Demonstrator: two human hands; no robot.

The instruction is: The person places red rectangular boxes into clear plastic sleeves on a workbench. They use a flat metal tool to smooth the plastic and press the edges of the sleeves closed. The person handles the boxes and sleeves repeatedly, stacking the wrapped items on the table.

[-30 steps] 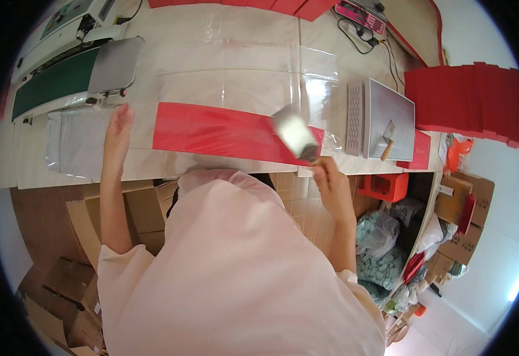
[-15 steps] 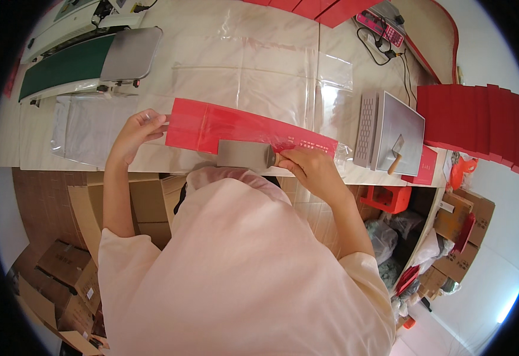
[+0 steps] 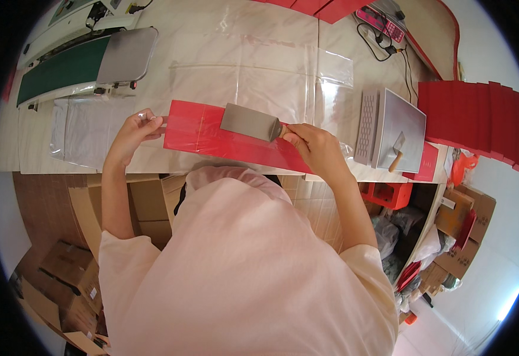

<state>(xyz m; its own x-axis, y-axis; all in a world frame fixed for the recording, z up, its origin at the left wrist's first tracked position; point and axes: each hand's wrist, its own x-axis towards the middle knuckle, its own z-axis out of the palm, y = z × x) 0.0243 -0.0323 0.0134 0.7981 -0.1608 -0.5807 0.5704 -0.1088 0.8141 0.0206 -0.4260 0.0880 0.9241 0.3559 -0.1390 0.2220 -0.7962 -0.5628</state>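
A long, flat red box [image 3: 203,142] in glossy clear film lies slanted along the near edge of the table, its right end closer to me. My left hand [image 3: 138,132] pinches at its left end with thumb and fingers. Wrapped round the short handle of a wide metal scraper [image 3: 249,121] is my right hand [image 3: 317,145]. The scraper's flat grey blade lies over the upper part of the box; whether it presses on the film I cannot tell. My right forearm and hand cover part of the box's right end.
Clear plastic sheets [image 3: 271,74] spread behind the box. At left stands a machine with a green belt [image 3: 64,68]. To the right sit a grey-topped device [image 3: 403,133] bearing a wood-handled tool, cables, and a row of red boxes [image 3: 473,121]. Open cartons [image 3: 144,204] stand below the table.
My right hand has brought the scraper from the box's near edge up over its top. The box's right end has swung toward me. My left hand has hardly moved.
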